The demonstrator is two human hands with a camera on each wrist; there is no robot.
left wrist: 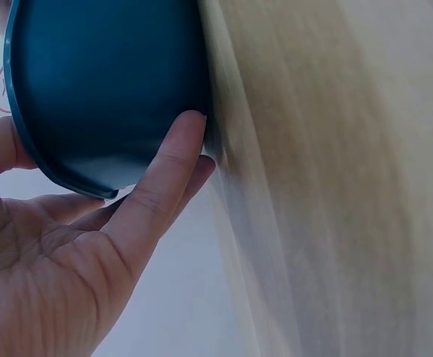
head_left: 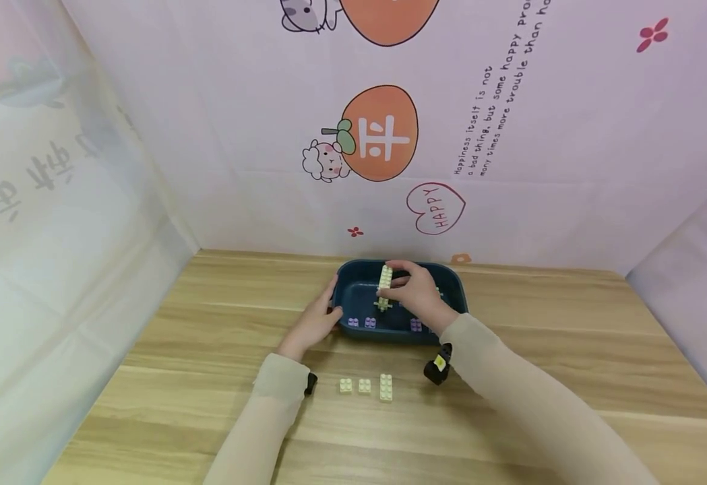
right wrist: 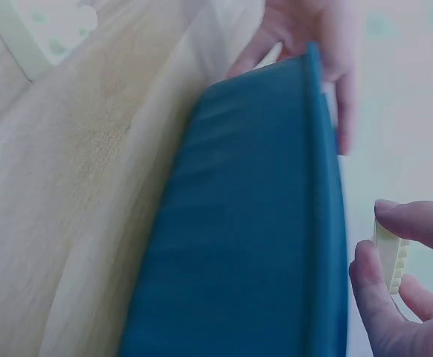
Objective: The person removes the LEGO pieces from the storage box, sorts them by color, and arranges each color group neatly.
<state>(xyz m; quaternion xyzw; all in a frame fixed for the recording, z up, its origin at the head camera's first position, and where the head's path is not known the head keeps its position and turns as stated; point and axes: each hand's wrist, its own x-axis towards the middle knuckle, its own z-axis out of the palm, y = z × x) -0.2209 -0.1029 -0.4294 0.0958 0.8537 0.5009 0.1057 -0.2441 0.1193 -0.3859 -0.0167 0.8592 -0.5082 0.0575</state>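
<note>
Over the dark-blue tray [head_left: 359, 296], R hand [head_left: 420, 293] pinches a long cream brick piece [head_left: 385, 283] btwn thumb & fingers, just L of its palm. L hand [head_left: 317, 322] grips the tray's near-side end. Below R hand, purple bricks [head_left: 370, 322] lie in the tray. Piece looks like hard plastic: prob. light, stiff, slick-sided, w/ studs adding grip. Best held mid-length by its long sides; twisting might pop any joins.

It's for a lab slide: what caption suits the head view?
Right hand holds a pale-yellow brick over a dark-blue tray; left hand grips the tray's end.
</note>
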